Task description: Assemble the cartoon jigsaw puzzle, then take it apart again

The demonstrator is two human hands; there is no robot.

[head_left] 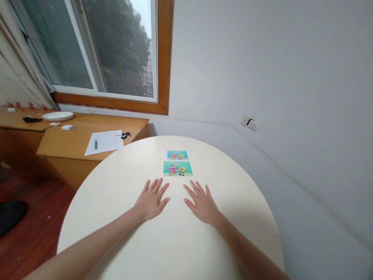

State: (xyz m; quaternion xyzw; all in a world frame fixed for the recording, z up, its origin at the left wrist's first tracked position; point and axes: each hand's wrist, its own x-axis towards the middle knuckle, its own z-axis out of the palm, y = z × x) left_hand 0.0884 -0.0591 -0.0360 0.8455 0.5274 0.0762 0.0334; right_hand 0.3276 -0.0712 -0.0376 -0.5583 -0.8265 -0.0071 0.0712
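Observation:
My left hand [150, 200] lies flat on the round cream table [122, 186], palm down, fingers spread, holding nothing. My right hand [201, 202] rests the same way a little to its right, also with nothing in it. Just beyond my fingertips lie two small cartoon picture cards with teal backgrounds: the nearer card [177, 168] and the farther card [177, 154], one behind the other. Neither hand touches a card.
A wooden desk [67, 146] stands to the left under a window, carrying a sheet of paper [104, 142], keys [125, 135], a white plate [57, 115] and small items. A wall socket [250, 123] is on the grey wall at right. Dark wooden floor at left.

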